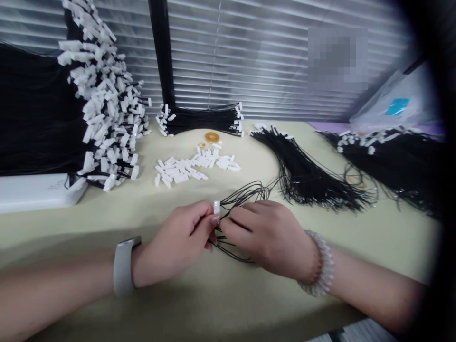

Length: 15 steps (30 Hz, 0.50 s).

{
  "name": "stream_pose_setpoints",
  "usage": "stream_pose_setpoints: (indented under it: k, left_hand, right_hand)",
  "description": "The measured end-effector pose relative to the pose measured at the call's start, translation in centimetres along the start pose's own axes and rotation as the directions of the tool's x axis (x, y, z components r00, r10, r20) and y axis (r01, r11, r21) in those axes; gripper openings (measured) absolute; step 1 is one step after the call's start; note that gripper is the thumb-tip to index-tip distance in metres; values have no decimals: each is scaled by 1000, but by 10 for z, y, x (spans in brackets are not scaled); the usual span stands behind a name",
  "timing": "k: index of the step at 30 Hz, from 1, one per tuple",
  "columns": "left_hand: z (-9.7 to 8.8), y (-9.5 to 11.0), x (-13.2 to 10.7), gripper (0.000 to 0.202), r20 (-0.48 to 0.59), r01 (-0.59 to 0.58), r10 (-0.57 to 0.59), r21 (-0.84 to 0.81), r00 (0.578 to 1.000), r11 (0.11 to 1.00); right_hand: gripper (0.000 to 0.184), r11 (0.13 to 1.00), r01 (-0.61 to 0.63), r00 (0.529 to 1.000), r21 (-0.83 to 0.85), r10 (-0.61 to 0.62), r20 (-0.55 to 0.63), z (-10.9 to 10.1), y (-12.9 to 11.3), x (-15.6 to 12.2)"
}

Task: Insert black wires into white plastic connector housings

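My left hand (178, 242), pinching one white connector (217, 207), my right hand (265, 235), closed on black wires (245, 192), loose connectors (181, 177) (a scattered pile), farther across the worktop (245, 306).

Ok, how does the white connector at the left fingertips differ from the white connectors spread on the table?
The held connector stands upright in the left hand, while the spread connectors lie loose on the table. Black wires run up to the held connector; none show on the spread connectors. Both are small and white.
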State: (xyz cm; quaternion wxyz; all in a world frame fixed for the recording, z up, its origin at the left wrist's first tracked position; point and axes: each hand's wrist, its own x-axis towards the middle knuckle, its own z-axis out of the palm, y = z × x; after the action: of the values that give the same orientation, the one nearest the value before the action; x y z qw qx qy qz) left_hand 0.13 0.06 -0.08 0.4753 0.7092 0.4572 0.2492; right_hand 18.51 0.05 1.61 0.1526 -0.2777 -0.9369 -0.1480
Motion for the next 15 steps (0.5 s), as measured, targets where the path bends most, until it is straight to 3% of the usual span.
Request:
stream_pose_setpoints:
  k: [10,15]
  left_hand:
    - [2,-2,-1,28,3,5,-5,-44,1000,999]
    - [0,0,0,28,48,13,-5,-159,999,987]
  right_hand:
    - [18,992,19,999,-125,-23,-34,3,-3,3]
    - [14,999,-20,999,-37,22,34,3,3,2]
